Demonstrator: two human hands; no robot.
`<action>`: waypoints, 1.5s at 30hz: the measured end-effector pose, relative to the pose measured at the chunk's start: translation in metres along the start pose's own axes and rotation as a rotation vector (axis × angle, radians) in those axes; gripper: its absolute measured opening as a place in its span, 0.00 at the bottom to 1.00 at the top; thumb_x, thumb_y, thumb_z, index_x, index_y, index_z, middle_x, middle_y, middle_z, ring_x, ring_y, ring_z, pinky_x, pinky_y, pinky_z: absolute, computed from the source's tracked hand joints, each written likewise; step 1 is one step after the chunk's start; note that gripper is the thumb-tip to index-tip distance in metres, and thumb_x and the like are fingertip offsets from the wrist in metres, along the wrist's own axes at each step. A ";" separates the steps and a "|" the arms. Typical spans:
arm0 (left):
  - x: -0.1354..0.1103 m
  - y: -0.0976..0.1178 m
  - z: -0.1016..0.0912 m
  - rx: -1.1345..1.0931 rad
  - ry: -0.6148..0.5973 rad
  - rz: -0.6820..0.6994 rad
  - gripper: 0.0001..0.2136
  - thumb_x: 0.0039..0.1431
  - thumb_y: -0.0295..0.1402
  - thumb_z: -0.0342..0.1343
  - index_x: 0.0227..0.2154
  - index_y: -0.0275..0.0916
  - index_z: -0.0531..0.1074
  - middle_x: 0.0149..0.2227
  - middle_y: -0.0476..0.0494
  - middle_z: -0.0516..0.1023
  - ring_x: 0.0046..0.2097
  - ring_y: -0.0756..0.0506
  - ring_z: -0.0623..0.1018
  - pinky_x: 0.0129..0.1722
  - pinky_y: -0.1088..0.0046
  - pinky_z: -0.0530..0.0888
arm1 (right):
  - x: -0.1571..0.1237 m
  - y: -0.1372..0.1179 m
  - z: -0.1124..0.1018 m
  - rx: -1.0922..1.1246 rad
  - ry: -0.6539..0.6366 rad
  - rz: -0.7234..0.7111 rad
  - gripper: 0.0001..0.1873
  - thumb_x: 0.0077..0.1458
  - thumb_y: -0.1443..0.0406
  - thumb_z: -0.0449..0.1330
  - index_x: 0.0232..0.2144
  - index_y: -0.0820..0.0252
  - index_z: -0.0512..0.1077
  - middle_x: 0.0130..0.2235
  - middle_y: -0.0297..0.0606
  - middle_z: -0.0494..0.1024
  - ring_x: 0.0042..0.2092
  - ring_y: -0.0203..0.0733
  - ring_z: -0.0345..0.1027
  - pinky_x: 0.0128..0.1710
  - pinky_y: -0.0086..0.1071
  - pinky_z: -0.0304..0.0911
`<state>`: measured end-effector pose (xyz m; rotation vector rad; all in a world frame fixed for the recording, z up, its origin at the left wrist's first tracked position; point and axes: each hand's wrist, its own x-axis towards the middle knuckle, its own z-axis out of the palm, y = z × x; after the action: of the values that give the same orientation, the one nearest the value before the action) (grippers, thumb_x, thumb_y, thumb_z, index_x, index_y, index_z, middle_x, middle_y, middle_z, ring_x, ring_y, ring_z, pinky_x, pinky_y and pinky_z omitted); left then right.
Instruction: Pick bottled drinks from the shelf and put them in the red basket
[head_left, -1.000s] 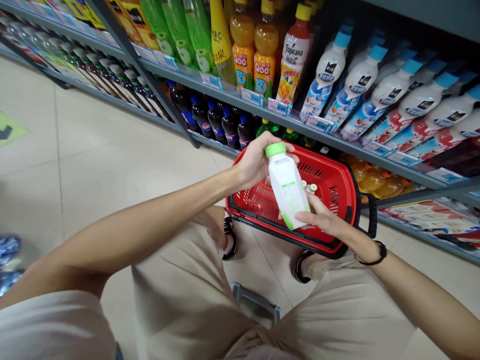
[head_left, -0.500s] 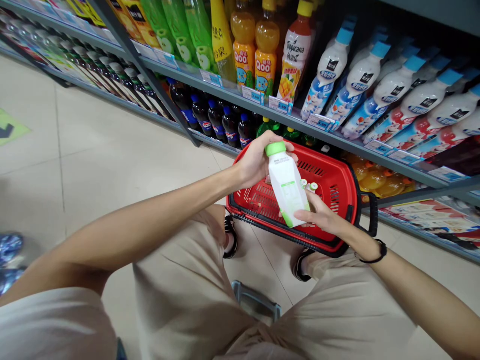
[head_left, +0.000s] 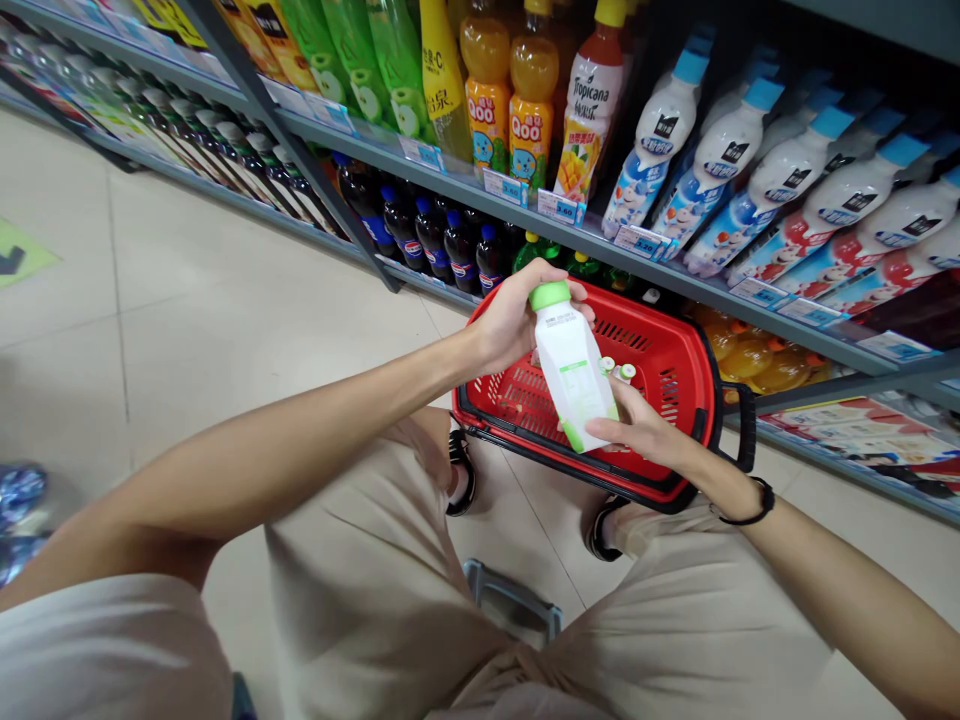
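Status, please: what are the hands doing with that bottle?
Left hand grips white plastic bottle with green cap near top. Right hand holds its base. Red plastic basket beneath.

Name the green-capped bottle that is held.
The tilted white bottle, left hand at its cap, right hand at its base; the other bottles sit in the red basket.

We see a bottle (head_left: 574,375) of smooth, matt white plastic with a green plastic cap (head_left: 550,296), and a basket (head_left: 675,370) of shiny red plastic lattice. Our trousers (head_left: 360,580) are matt beige cloth; the floor (head_left: 187,300) tiles look smooth and faintly glossy.
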<state>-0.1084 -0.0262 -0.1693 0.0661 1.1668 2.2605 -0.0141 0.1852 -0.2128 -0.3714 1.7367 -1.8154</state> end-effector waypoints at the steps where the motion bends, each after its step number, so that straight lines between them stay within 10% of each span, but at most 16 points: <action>1: 0.000 0.000 0.000 0.002 0.001 0.000 0.13 0.63 0.43 0.57 0.37 0.37 0.75 0.30 0.41 0.84 0.32 0.44 0.84 0.32 0.72 0.80 | 0.000 0.000 0.000 -0.002 -0.001 0.007 0.38 0.57 0.47 0.74 0.60 0.59 0.66 0.39 0.35 0.74 0.29 0.34 0.63 0.24 0.28 0.65; 45: 0.001 -0.005 -0.001 0.099 -0.025 0.024 0.14 0.60 0.44 0.56 0.32 0.37 0.75 0.30 0.43 0.82 0.33 0.44 0.84 0.33 0.70 0.79 | -0.002 -0.003 0.002 -0.004 -0.031 0.035 0.42 0.58 0.48 0.73 0.64 0.58 0.62 0.43 0.37 0.75 0.29 0.33 0.62 0.23 0.28 0.64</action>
<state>-0.1073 -0.0244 -0.1738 0.1478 1.2708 2.2155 -0.0122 0.1845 -0.2093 -0.3673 1.7157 -1.7725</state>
